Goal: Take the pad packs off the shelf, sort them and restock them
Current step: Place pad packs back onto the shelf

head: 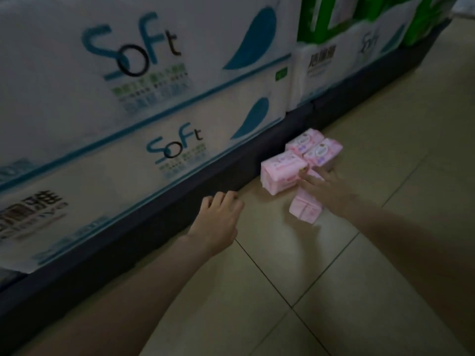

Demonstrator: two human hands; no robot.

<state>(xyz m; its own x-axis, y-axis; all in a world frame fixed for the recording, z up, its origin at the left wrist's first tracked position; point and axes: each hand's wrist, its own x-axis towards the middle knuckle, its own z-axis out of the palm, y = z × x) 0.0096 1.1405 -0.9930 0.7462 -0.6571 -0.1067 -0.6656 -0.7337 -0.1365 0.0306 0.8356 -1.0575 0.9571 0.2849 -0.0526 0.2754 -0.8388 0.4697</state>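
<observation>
a dim shop aisle with a pale tiled floor (pixel 334 291) and, along it, the dark base (pixel 144 235) of a low shelf. on that shelf stand big white tissue packs (pixel 144 80) printed "soft" in blue, stacked two high, and further along some green packs (pixel 318 19).

the pink pad packs (pixel 298 163) lie on the floor in a small cluster, right at the foot of the shelf base. the right hand (pixel 326 188) reaches out to them with its fingers spread and fairly straight, fingertips touching the near edges of the packs. just beyond its fingertips sit two packs side by side (pixel 314 147), their printed faces up. to the left of the fingers, toward the shelf, one thicker pack (pixel 281 173) lies by itself, touching the others. partly under the hand, on its near side, another pink pack (pixel 305 209) lies flat, its plain end sticking out toward the wrist; how much of it the hand covers cannot be told through the blur.

the left hand (pixel 221 217) is well to the left of the right hand, apart from the packs, held low beside the shelf base. its fingers are loosely curled and hold nothing; whether it touches the base or the floor cannot be told.
</observation>
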